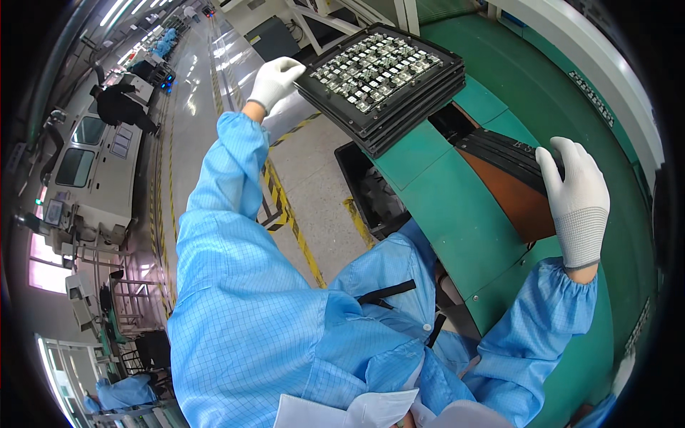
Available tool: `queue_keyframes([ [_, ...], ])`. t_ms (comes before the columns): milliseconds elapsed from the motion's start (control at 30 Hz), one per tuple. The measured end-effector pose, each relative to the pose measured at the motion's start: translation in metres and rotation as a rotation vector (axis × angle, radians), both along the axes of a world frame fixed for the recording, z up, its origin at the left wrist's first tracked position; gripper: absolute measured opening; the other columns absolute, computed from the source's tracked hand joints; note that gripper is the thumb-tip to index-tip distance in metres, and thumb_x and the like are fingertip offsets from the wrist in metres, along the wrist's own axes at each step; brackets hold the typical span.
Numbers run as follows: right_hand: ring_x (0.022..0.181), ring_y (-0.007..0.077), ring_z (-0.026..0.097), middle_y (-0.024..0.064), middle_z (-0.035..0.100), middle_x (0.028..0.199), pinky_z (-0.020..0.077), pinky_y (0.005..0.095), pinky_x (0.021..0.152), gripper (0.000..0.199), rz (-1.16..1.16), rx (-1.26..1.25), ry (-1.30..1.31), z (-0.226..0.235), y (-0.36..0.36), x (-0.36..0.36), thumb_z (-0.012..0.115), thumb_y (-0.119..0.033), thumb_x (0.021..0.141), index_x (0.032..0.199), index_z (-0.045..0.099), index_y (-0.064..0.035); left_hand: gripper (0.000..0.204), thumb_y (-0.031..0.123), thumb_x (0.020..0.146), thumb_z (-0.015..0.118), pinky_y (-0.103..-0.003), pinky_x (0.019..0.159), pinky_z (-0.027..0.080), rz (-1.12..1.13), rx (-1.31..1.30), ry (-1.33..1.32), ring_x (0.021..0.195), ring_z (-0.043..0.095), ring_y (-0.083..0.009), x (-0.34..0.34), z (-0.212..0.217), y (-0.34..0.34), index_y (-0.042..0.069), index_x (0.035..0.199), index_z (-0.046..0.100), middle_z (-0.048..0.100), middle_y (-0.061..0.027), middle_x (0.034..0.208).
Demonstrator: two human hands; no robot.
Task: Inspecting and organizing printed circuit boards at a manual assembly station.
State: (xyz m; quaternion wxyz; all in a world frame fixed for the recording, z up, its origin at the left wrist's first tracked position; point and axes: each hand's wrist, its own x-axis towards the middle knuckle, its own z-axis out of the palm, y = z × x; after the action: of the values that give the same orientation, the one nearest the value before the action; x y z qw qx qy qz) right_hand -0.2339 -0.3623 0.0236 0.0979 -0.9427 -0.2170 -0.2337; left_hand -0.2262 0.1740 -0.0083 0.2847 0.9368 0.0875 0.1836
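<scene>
A stack of black trays stands on the far end of the green bench. Rows of small silvery-white parts fill its top tray. My left hand, in a white glove, has its fingers curled against the left corner of this stack, the fingertips partly hidden at the tray edge. To the right, my right hand, also gloved, reaches round the near end of a second group of black trays, thumb on one side and fingers on the other. These trays lie tilted at a brown-sided opening in the bench.
The green bench top runs between my arms. Below its left edge sits a black bin with grey contents. Yellow-black striped tape marks the floor. A person in dark clothes stands by white machines at far left.
</scene>
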Motion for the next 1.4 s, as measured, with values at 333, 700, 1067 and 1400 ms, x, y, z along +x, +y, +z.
queue_keyframes([
  [333,0.087,0.0291,0.067,0.0125,0.066,0.092,0.0535,0.0381,0.078,0.029,-0.011,0.029,-0.039,0.0,0.003,-0.001,0.064,-0.03,0.094,0.105,0.065,-0.0041,0.052,0.034,0.087,0.071,-0.033,0.097,0.049,0.072,0.236,0.154,0.109,0.067,-0.0277,0.067,-0.03,0.036,-0.002,0.125,0.065,0.07,-0.0192,0.118],
  [700,0.09,0.0299,0.067,0.0133,0.067,0.095,0.0534,0.0379,0.08,0.028,-0.025,0.005,-0.017,0.006,0.006,-0.005,0.062,-0.028,0.095,0.108,0.065,-0.0027,0.054,0.039,0.089,0.069,-0.034,0.098,0.048,-0.132,0.171,0.212,0.11,0.066,-0.0263,0.116,-0.005,0.035,-0.001,0.125,0.066,0.07,-0.0171,0.12],
  [1067,0.083,0.0296,0.066,0.0125,0.066,0.089,0.0527,0.0384,0.075,0.027,0.011,0.068,-0.079,0.004,0.008,-0.005,0.068,-0.028,0.091,0.102,0.066,-0.0038,0.041,0.032,0.084,0.075,-0.037,0.092,0.053,-0.057,0.407,0.314,0.104,0.069,-0.0266,0.173,-0.015,0.05,0.016,0.121,0.072,0.073,-0.0086,0.116],
  [1400,0.085,0.0294,0.066,0.0123,0.067,0.092,0.0528,0.038,0.076,0.028,-0.004,0.039,-0.079,0.006,0.009,-0.004,0.069,-0.027,0.09,0.104,0.066,-0.003,0.06,0.051,0.083,0.075,-0.041,0.089,0.052,-0.132,0.162,0.261,0.103,0.068,-0.0271,0.232,-0.013,0.0,0.006,0.123,0.07,0.07,-0.0147,0.119],
])
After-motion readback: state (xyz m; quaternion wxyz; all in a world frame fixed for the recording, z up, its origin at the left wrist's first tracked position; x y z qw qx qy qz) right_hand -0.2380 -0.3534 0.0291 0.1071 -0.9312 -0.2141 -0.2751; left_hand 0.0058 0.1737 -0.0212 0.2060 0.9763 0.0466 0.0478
